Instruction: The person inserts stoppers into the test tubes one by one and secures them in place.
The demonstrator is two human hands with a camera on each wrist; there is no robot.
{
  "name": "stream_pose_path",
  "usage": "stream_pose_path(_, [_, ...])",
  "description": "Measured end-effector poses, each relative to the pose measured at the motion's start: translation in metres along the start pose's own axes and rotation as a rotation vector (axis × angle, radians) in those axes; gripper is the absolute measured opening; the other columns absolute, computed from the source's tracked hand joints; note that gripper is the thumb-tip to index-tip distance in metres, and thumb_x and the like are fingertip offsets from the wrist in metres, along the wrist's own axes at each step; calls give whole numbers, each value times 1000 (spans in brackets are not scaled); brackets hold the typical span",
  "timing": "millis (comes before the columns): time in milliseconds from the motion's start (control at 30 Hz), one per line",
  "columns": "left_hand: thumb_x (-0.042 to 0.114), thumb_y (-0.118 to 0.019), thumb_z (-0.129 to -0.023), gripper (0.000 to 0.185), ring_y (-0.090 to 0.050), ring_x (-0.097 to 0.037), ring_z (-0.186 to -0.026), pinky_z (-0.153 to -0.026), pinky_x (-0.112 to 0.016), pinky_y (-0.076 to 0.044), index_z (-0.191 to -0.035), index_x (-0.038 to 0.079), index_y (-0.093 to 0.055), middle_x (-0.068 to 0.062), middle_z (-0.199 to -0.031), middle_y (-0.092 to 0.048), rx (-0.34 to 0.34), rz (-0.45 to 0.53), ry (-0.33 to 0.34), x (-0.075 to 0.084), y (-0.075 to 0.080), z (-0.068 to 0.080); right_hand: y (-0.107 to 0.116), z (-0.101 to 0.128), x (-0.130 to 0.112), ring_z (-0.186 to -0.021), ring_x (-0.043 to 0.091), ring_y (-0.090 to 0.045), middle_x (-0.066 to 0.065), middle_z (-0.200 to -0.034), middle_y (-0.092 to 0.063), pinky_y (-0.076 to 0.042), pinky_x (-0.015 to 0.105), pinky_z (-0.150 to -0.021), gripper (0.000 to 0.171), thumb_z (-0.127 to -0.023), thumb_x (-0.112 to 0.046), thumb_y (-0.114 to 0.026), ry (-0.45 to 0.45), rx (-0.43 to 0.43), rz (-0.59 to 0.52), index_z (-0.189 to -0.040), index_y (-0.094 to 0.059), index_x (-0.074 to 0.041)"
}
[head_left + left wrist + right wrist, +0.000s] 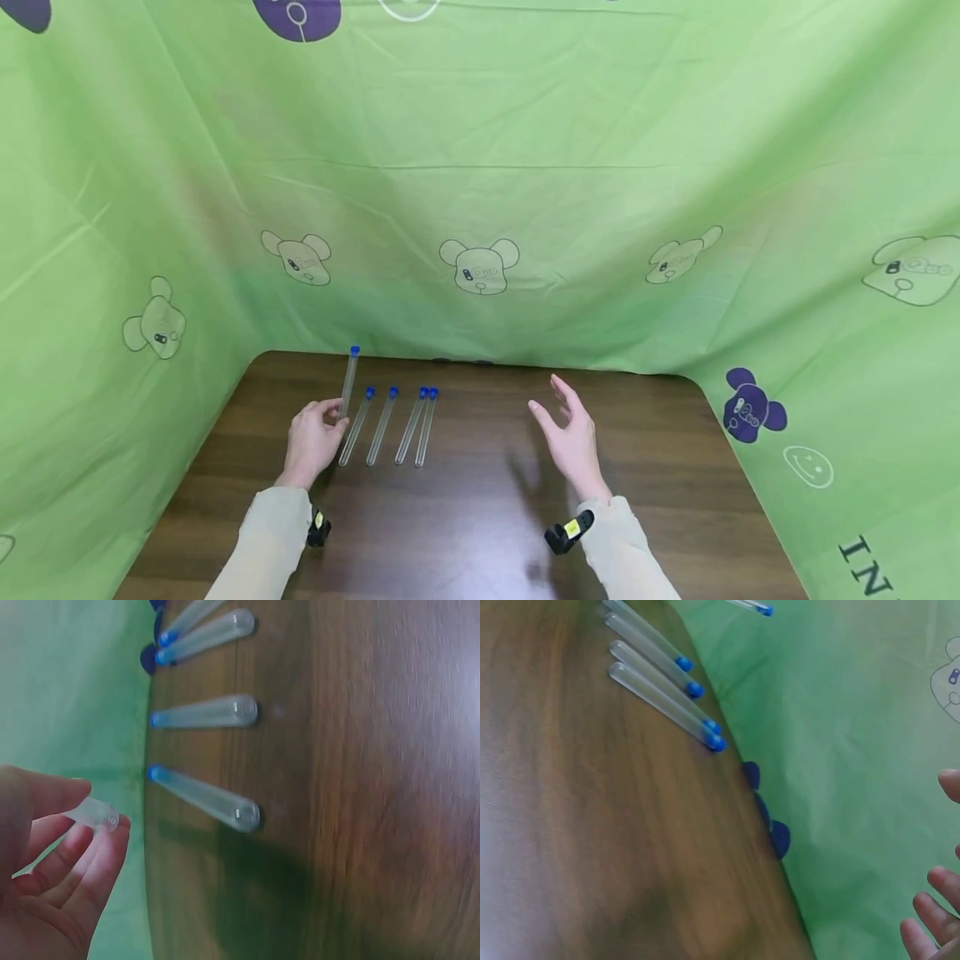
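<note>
My left hand [311, 443] pinches a clear test tube [348, 379] with a blue cap near its rounded lower end. The tube stands nearly upright, its cap at the top in the head view. In the left wrist view, the rounded end of the held tube [97, 815] pokes out between thumb and fingers. Just right of this hand, several similar capped tubes [382, 427] lie on the table, caps toward the back. The two rightmost, one of them this tube [427, 429], lie with their caps close together. Off to the right, my right hand [576, 442] hovers with fingers spread, holding nothing.
The brown wooden table [465, 508] has rounded back corners. A green printed cloth [480, 200] hangs behind it and along both sides. Each wrist carries a small black camera, such as the right one [558, 537].
</note>
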State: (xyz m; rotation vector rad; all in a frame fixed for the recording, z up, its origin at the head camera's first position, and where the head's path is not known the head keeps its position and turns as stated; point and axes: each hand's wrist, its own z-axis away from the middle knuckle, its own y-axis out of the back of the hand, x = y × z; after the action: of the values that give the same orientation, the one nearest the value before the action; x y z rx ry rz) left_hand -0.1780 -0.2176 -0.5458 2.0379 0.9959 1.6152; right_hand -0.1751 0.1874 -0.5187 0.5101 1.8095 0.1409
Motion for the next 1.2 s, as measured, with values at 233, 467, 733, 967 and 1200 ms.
stream_pose_path(233, [4,-76,-88,32,-68,-27,-77,-74,-51,-52,-118,-4,-71,-7,-84,-69,-55,-67,66,-11,6,-7,9,-13,-5,-136,24,-47,10,-148,-53,-37,43,-111,61,-95,-27,-75,20,-3,40,-149,-51,-13])
stream_pose_path(467, [6,-72,-88,33,-68,-31,-83,-77,-53,-51,-120,-4,-70,-4,-81,-70,-120,-103,134,-25,6,-5,19,-25,-11,-135,28,-48,7,-149,-52,-37,44,-111,63,-95,-34,-74,27,-4,97,-151,-50,-17])
stream_pose_path(733, [5,-72,-84,31,-69,-34,-84,-77,-54,-52,-113,-7,-72,-6,-80,-72,-182,-154,150,-37,1,-1,26,-27,-17,-137,35,-46,7,-154,-46,-35,49,-112,67,-95,-37,-73,53,-32,150,-153,-47,-14])
stream_pose_path(967, [5,-72,-82,30,-67,-36,-85,-77,-53,-52,-110,-6,-73,-5,-77,-69,-173,-175,159,-41,-1,4,26,-30,-17,-137,39,-45,9,-156,-44,-36,50,-112,67,-96,-39,-72,48,-29,171,-153,-47,-15])
stream_pose_path(1200, [6,-74,-83,31,-67,-33,-81,-76,-53,-53,-111,-7,-72,-3,-76,-68,-184,-179,174,-41,-3,3,26,-30,-16,-139,37,-43,11,-156,-44,-35,50,-113,66,-96,-39,-72,48,-35,169,-153,-47,-16])
